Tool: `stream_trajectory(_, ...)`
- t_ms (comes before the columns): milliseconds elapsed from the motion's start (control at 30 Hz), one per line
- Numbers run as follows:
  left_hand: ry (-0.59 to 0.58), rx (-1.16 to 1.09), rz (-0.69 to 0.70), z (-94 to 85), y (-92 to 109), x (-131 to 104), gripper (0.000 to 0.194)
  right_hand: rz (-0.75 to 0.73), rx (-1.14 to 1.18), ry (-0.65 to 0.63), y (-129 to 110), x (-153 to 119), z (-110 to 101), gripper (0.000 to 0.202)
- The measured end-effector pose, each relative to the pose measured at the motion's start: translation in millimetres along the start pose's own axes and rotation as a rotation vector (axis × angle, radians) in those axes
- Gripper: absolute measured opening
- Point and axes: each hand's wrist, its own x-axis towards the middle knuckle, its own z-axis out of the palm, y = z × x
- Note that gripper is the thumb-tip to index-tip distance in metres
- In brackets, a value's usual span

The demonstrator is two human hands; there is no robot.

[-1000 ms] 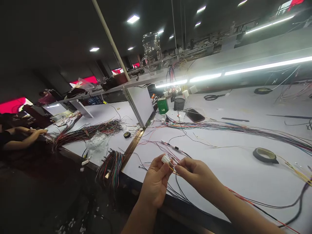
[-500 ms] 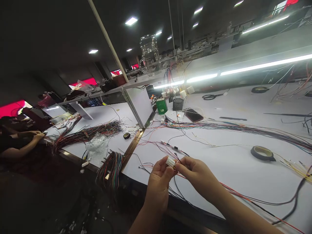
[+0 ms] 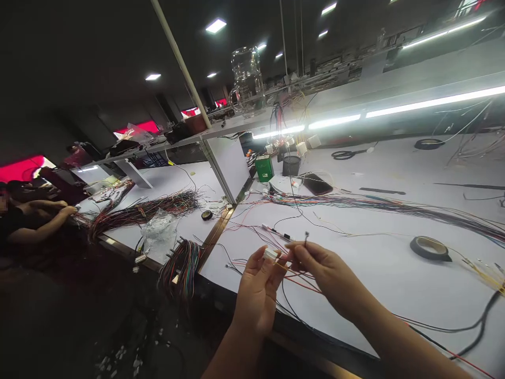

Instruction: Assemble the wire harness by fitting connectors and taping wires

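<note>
A small white connector [image 3: 270,254] is pinched between the thumb and fingers of my left hand [image 3: 258,289], just over the front part of the white table. Thin wires run from it towards my right hand [image 3: 321,268], which is closed around a dark wire [image 3: 306,239] whose small tip sticks up above the fingers. The two hands are close together. Red and black wires pass below them. Just behind the hands a white and black cable piece [image 3: 278,232] lies on the table.
A long wire bundle [image 3: 379,204] crosses the table behind my hands. Black tape [image 3: 430,248] lies right, scissors [image 3: 349,154] and a phone [image 3: 316,183] further back. Another bundle [image 3: 181,268] hangs over the front edge at left. A person [image 3: 35,218] works far left.
My right hand has moved a little up and right, away from the connector, and the dark wire now stands up from its fingers. The view has shifted slightly.
</note>
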Motion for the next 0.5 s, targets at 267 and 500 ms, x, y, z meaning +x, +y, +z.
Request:
stream_trajectory(267, 0.020, -0.041, -0.037, -2.2, 3, 2, 0.035, -0.059, -0.057, 0.154, -2, 8, -16, 0.061)
stream_trajectory(500, -0.015, -0.153, -0.086, -7.3, 0, 12, 0.025, -0.084, -0.624, 0.024, 9, -2, 1, 0.037)
